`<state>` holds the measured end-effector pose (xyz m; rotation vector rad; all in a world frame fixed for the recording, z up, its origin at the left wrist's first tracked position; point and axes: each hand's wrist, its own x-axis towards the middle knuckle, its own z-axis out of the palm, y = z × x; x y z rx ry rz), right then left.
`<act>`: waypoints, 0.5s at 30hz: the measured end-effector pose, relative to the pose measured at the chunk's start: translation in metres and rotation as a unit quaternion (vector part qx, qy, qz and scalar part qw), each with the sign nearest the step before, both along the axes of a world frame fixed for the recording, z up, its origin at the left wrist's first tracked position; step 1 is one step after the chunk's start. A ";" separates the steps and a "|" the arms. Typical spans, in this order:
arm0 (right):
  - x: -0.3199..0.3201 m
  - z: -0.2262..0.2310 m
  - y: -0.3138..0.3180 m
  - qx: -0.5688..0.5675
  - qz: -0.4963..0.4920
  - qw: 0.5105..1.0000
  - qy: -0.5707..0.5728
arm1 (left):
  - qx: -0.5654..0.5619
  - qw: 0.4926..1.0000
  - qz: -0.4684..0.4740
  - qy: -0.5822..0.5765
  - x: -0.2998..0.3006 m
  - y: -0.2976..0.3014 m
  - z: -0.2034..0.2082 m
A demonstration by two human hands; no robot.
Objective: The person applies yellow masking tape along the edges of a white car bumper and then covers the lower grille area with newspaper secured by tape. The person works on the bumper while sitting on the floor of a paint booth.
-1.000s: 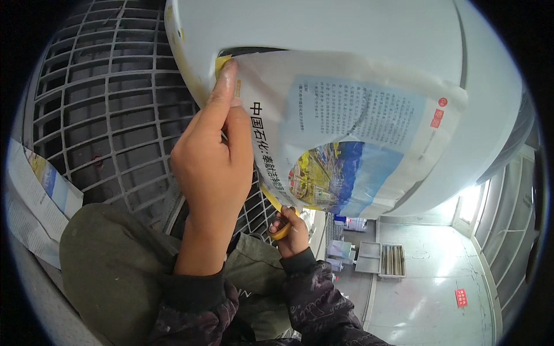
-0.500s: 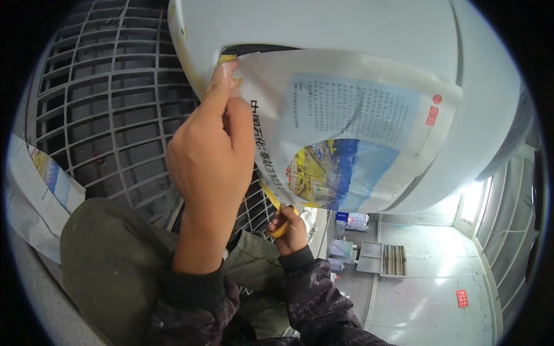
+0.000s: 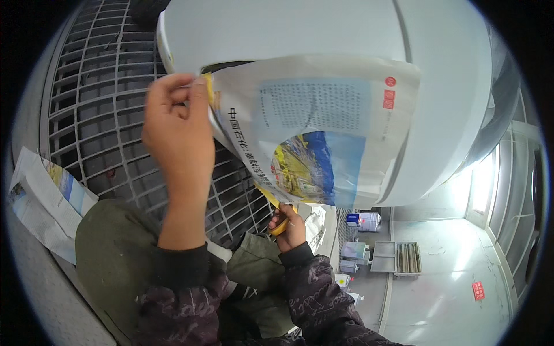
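Note:
A sheet of printed newspaper [image 3: 323, 69] with a blue-and-yellow picture lies against a smooth white curved panel [image 3: 277, 29]. Yellow masking tape [image 3: 209, 86] runs along its left edge. At the sheet's upper left corner, my left hand [image 3: 179, 127] has thumb and bent fingers together on the taped edge; the exact grip is partly hidden. Below the sheet, my right hand [image 3: 291, 228] closes around a roll of yellow masking tape [image 3: 279, 226]. A strip of tape [image 3: 266, 195] stretches from that roll up to the sheet's lower edge.
Metal floor grating [image 3: 98, 86] spreads along the left, below the panel. Another folded newspaper [image 3: 46, 196] lies beside my knee [image 3: 115, 236]. Farther off at right are a blue-and-white can [image 3: 366, 221], several containers [image 3: 353, 251] and a shallow metal frame [image 3: 408, 258] by a pale wall [image 3: 450, 288].
The view has shifted, so panel and paper sit farther left. My left hand has rotated at the paper's corner, its fingers now left of the edge. My right hand still holds the tape roll.

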<state>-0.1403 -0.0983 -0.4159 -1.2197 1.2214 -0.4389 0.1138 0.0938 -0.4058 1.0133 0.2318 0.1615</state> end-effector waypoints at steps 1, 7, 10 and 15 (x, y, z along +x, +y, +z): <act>0.003 0.001 0.002 -0.004 0.002 1.000 -0.003 | -0.063 0.998 0.014 0.015 0.004 0.000 -0.002; 0.007 0.002 0.006 -0.012 0.006 1.000 0.010 | 0.016 1.000 0.002 0.014 0.016 -0.009 -0.016; 0.004 -0.001 0.004 -0.004 0.007 1.000 0.009 | 0.051 0.999 -0.018 0.010 0.016 -0.002 -0.015; 0.006 0.000 0.010 -0.017 0.007 1.000 0.009 | 0.173 0.983 -0.054 -0.008 0.018 0.015 -0.002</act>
